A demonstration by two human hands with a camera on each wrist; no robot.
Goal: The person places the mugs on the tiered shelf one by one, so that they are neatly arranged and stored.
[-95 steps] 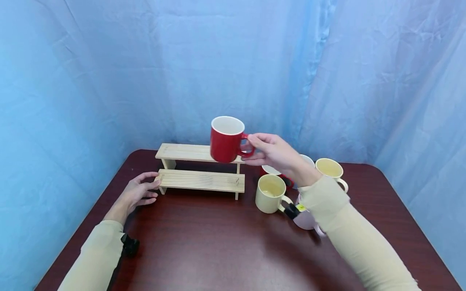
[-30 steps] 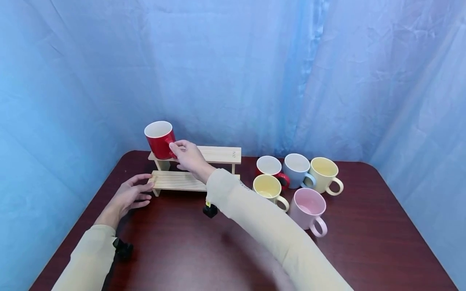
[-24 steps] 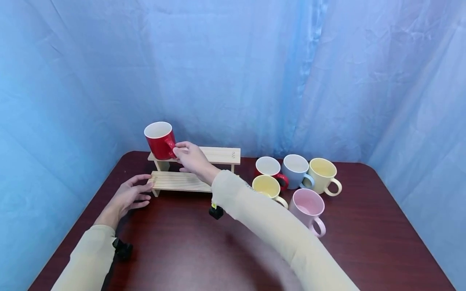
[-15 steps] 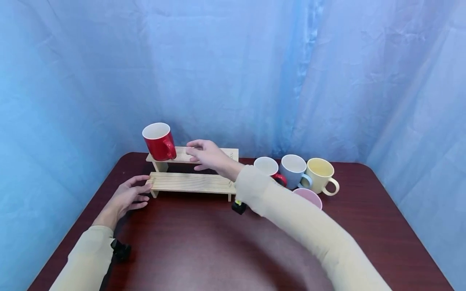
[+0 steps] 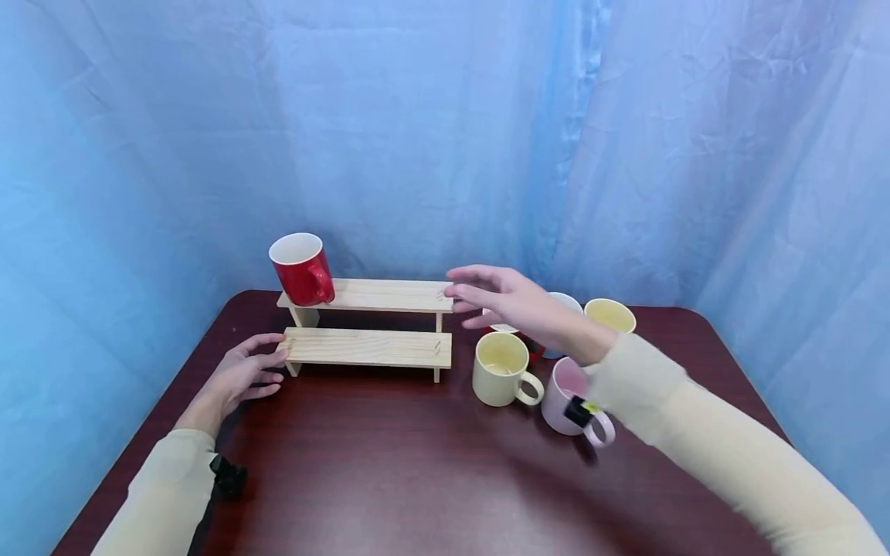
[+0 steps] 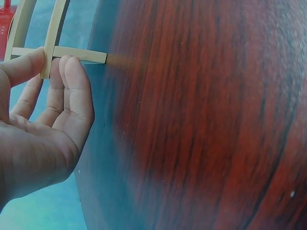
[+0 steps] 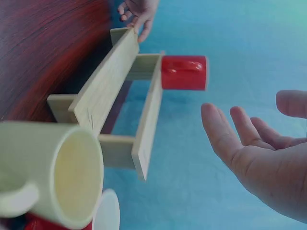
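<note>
A red mug (image 5: 299, 283) with a white inside stands on the left end of the upper board of a two-tier wooden shelf (image 5: 368, 346). Its handle faces right and toward me. My left hand (image 5: 236, 380) holds the left end of the lower board, thumb and fingers on either side of it in the left wrist view. Past the shelf's right end, my right hand (image 5: 524, 307) hangs in the air with spread fingers and nothing in them. Behind and below it are a second red mug (image 5: 495, 327) and a light blue mug (image 5: 566, 302), both partly hidden.
Nearest the shelf on the right stands a pale yellow mug (image 5: 497, 380), with a pink mug (image 5: 556, 413) beside it. Another yellow mug (image 5: 612, 315) is farther back, partly behind the right arm. Blue curtains (image 5: 417, 139) enclose the dark wooden table (image 5: 368, 479).
The right hand carried the red mug left onto the upper board, let go of its handle, and moved back right over the other mugs. The left hand stayed at the shelf's end.
</note>
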